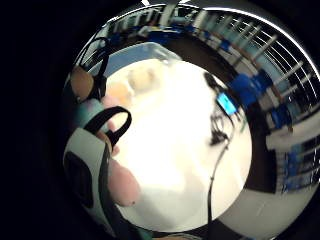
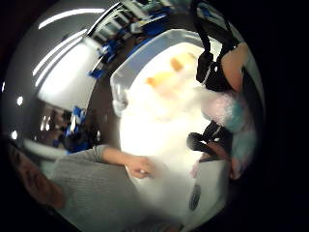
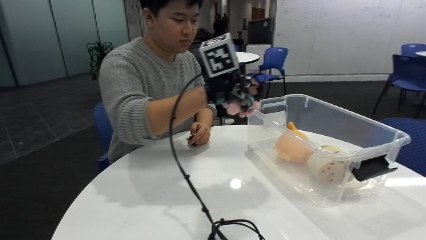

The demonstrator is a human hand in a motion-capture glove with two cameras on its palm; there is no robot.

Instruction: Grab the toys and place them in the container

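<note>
Gripping a pastel plush toy (image 3: 241, 106), the gloved right hand (image 3: 229, 92) hovers beside the clear container (image 3: 346, 131).

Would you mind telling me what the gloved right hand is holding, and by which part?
The right hand grips a small pink and pale-blue soft toy, fingers curled round it; which part cannot be told.

No readable text, label, brand, number or sign can be made out in any view. Faint marks are seen on the whiteboard (image 3: 346, 30) behind the person, but nothing there can be read. No lettering is seen on the clear container (image 3: 346, 131) or on the toys (image 3: 303, 150) inside it.
</note>
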